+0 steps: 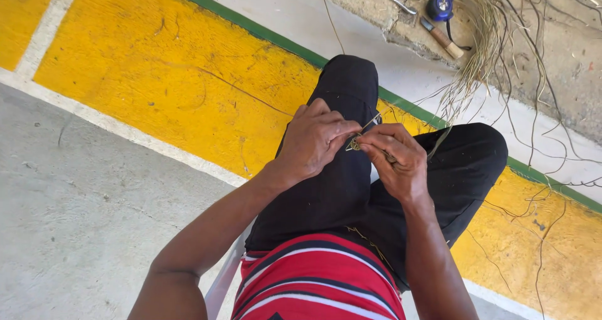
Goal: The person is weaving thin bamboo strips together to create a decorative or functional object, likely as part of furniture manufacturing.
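Red-striped shirt [320,276] and black trousers [351,188] frame a small fibre knot [355,145] pinched over the lap between left hand [316,141] and right hand [398,160], mid-twist I judge, wanting steady tension next, loose fibres [483,56] beyond.

Two hands [316,141], one tape measure [441,5], one knife [443,39]

Red shirt [320,282] with white and seemingly dark stripes, black trousers [351,188].
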